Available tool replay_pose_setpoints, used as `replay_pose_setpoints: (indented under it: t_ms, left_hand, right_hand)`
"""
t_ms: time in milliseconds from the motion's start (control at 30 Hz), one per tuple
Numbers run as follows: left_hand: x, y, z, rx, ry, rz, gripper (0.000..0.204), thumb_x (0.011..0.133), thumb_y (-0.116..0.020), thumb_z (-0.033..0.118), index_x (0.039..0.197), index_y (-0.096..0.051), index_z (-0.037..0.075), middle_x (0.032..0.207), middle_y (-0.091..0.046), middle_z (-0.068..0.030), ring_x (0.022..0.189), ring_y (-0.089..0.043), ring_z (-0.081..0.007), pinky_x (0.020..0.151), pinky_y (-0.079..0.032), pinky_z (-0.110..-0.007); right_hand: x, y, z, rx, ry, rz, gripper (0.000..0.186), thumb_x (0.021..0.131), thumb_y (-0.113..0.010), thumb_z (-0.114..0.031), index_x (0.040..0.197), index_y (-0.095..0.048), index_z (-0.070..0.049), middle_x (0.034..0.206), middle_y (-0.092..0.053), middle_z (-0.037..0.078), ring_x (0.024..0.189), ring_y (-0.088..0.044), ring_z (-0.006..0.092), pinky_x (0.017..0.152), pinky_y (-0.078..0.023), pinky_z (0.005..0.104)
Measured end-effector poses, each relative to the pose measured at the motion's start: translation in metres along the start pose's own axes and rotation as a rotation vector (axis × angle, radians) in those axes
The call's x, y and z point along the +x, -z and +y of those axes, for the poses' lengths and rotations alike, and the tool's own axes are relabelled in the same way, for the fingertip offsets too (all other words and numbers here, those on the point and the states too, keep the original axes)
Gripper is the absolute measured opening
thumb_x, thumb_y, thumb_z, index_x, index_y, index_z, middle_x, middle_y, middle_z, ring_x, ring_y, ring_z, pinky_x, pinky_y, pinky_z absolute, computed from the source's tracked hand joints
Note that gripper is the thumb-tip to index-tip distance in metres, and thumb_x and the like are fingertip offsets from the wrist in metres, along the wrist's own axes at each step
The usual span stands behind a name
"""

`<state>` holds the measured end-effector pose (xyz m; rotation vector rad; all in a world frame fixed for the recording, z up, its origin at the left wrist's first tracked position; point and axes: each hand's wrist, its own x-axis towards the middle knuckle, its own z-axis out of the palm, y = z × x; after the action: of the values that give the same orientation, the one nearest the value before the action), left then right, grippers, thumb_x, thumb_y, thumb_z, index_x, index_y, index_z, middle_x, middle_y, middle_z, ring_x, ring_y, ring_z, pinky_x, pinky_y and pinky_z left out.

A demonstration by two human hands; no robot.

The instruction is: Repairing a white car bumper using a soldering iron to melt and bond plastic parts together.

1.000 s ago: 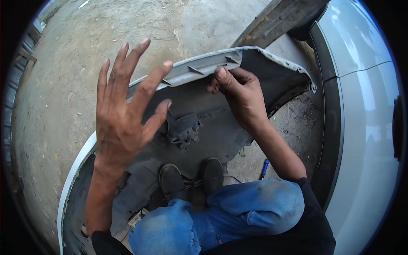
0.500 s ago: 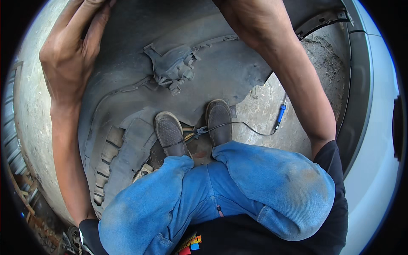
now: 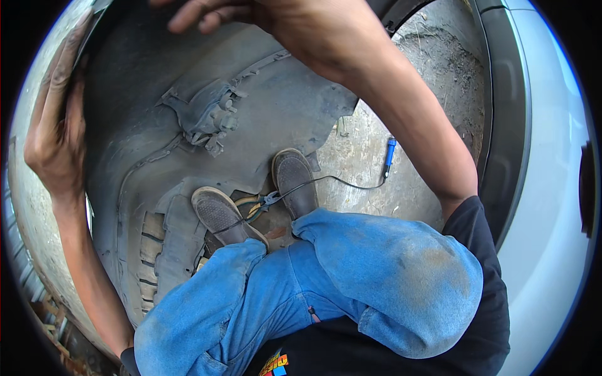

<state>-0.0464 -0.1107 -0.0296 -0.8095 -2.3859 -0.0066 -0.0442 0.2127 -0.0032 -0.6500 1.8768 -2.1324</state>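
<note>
Plainly, the head view has the left hand (image 3: 55,141) at the edge of a dark panel (image 3: 269,116) spanning upper left to centre, grip unclear; the right hand (image 3: 313,31), top, spreads loose fingers. Coloured lettering (image 3: 276,361) marks the black shirt (image 3: 351,348), bottom centre.

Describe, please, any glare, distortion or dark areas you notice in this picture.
Head view: pale glare brightens the glossy whitish car body; fisheye curvature bows its edges; black vignetting fills the corners; the curved dark-grey plastic panel looks darkest near the top.
</note>
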Motion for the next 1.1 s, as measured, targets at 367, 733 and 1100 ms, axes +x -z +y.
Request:
replay_pose_setpoints:
  t_ms: [367, 733, 1100]
  left_hand:
    - [0.004, 0.013, 0.005, -0.122, 0.004, -0.045, 0.044, 0.098, -0.057, -0.004, 0.139, -0.058, 0.010, 0.138, -0.061, -0.0079, 0.128, -0.058, -0.0245, 0.108, -0.050, -0.037]
    - [0.016, -0.006, 0.021, -0.198, -0.004, -0.060, 0.043, 0.098, -0.057, -0.003, 0.140, -0.057, 0.008, 0.138, -0.062, -0.0070, 0.127, -0.059, -0.0213, 0.109, -0.048, -0.035]
    - [0.023, -0.004, 0.034, -0.156, 0.006, 0.014, 0.046, 0.089, -0.064, -0.008, 0.130, -0.066, 0.012, 0.127, -0.069, -0.0043, 0.120, -0.064, -0.0219, 0.100, -0.055, -0.032]
  right_hand:
    - [-0.218, 0.081, 0.110, -0.657, -0.887, 0.248, 0.031, 0.088, -0.075, -0.030, 0.104, -0.078, -0.003, 0.093, -0.077, 0.012, 0.085, -0.073, 0.0196, 0.080, -0.057, 0.0355]
    - [-0.354, 0.024, 0.197, -0.810, -1.131, 0.597, 0.022, 0.081, -0.077, -0.023, 0.089, -0.077, -0.002, 0.082, -0.074, 0.017, 0.076, -0.072, 0.0309, 0.073, -0.055, 0.0399]
    - [-0.348, 0.022, 0.202, -0.873, -1.031, 0.676, 0.017, 0.079, -0.074, -0.013, 0.088, -0.074, 0.002, 0.079, -0.074, 0.014, 0.072, -0.071, 0.0212, 0.069, -0.054, 0.0327]
